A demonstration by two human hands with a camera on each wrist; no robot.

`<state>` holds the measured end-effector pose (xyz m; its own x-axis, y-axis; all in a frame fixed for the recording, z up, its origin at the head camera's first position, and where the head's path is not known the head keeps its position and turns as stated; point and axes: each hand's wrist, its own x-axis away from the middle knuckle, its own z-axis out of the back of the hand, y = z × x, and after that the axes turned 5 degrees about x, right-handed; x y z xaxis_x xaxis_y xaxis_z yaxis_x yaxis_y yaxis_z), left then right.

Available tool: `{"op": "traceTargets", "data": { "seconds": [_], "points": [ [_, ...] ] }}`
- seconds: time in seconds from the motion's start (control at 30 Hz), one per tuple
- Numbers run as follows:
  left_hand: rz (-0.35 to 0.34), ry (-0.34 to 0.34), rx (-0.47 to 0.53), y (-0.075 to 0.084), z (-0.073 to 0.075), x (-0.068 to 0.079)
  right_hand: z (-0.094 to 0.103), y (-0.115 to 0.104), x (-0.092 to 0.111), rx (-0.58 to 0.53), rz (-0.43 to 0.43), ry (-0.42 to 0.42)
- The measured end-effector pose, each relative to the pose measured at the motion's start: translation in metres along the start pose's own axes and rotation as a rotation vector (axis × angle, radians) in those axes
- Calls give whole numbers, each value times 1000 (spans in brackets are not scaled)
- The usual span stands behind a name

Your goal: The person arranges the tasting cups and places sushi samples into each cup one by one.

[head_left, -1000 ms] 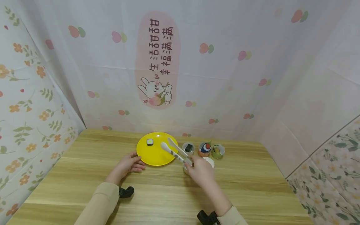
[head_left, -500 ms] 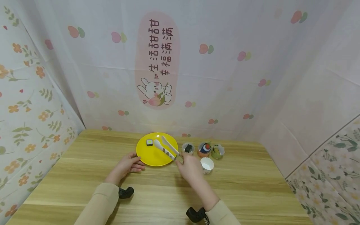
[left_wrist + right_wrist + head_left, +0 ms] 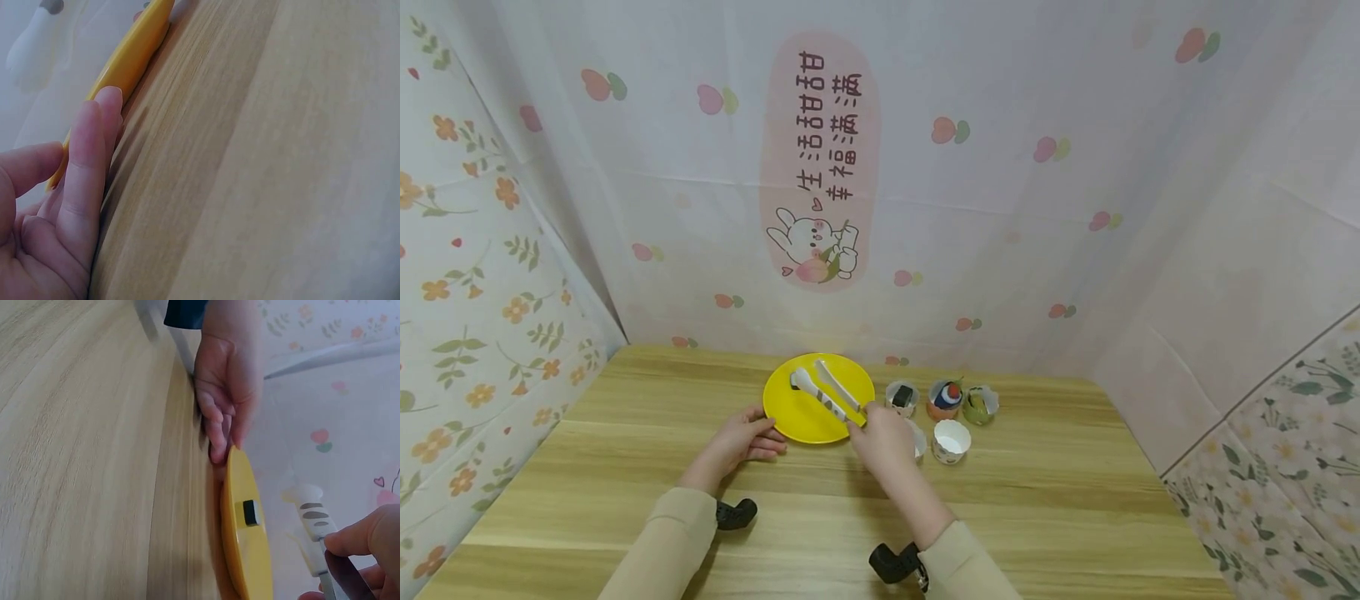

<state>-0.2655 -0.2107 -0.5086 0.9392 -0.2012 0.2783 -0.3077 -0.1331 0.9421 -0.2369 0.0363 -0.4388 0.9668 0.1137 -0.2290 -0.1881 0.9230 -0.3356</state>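
Note:
The left hand [image 3: 747, 437] pinches the near-left rim of a yellow plate [image 3: 797, 425], thumb on the rim and fingers below it, as the left wrist view shows. White tongs with grey stripes [image 3: 314, 517] are gripped in the right hand [image 3: 883, 437]. Their two arms are spread apart over the plate, with nothing between the tips. On the plate sits a small dark toy sushi piece [image 3: 251, 513]; in the head view one tong tip mostly covers it. The right wrist view has the tongs above the plate, apart from the sushi piece.
Right of the plate stand several paper cups: one with a black piece [image 3: 903, 397], one with a blue and red item [image 3: 947, 396], a green cup [image 3: 981, 406], a white cup [image 3: 952, 443]. Another cup [image 3: 917, 437] is partly behind the right hand. A printed curtain [image 3: 1000, 250] hangs behind.
The right hand has moved left with the tongs, from beside the cups to over the plate toward the sushi piece. A white cup has come into sight. The left hand stays on the rim.

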Motion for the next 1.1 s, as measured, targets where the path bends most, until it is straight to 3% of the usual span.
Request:
{"op": "traceTargets", "data": {
  "seconds": [0.27,0.8,1.1],
  "points": [
    [-2,-12,6,-1,2,0,-11,-6,-7,-4,-58,-51],
    [3,-5,8,-2,4,0,-31,-15,-18,66,-52,-43],
    [-6,1,2,0,1,1,-33,-16,-21,44,-51,-49]
  ]
}}
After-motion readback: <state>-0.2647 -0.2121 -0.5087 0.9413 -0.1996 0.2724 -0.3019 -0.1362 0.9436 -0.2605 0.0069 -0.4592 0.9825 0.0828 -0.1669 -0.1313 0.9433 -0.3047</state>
